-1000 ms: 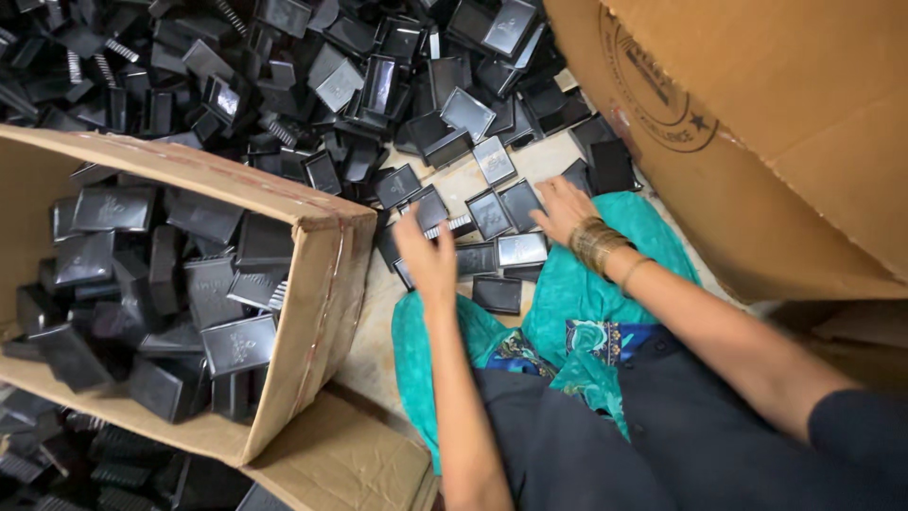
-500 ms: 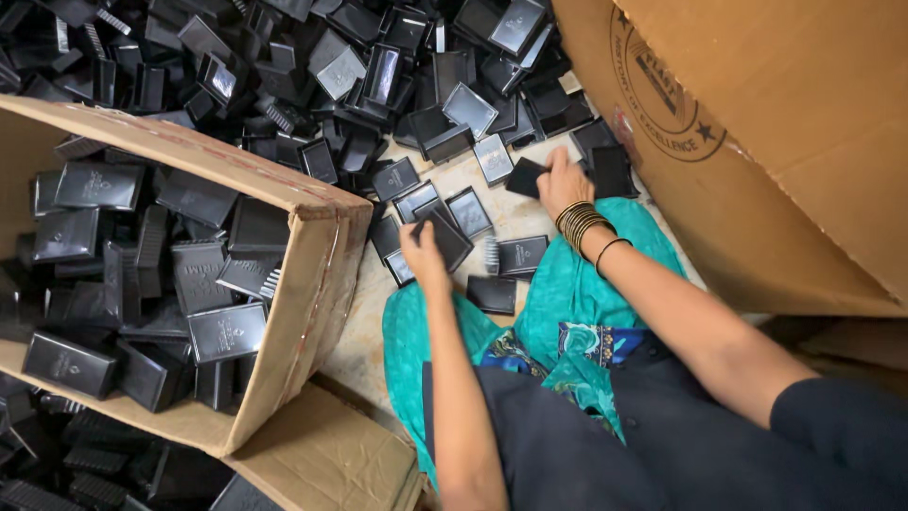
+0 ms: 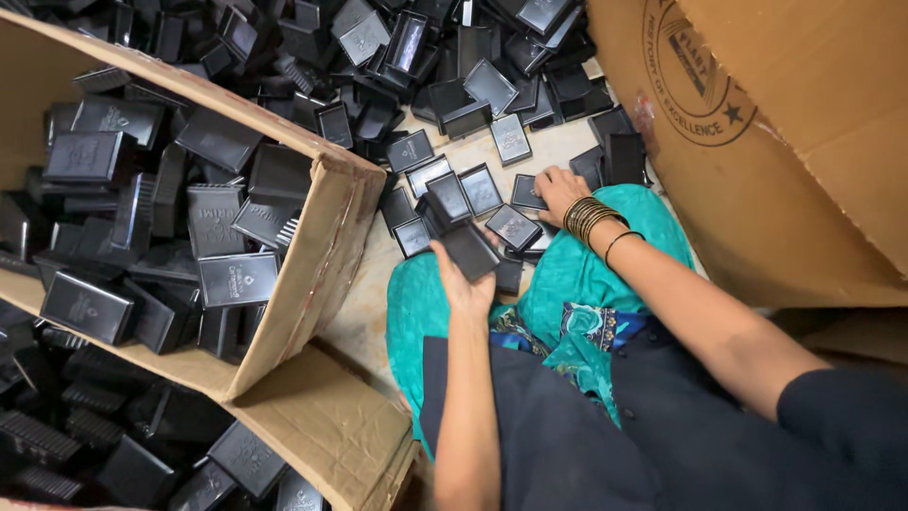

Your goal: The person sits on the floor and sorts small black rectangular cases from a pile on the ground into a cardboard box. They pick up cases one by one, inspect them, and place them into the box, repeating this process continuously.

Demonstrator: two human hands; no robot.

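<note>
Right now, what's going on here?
A seated person sorts small black cases on the floor. The left hand holds a stack of cases; the right hand rests on loose cases lying flat by the knees. An open cardboard box to the left is partly filled with the same cases.

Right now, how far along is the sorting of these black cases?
Done: cardboard box already holds many black cases. In hand: left hand holds a small stack of cases; right hand rests on one on the floor. Left: a big loose pile beyond.
</note>
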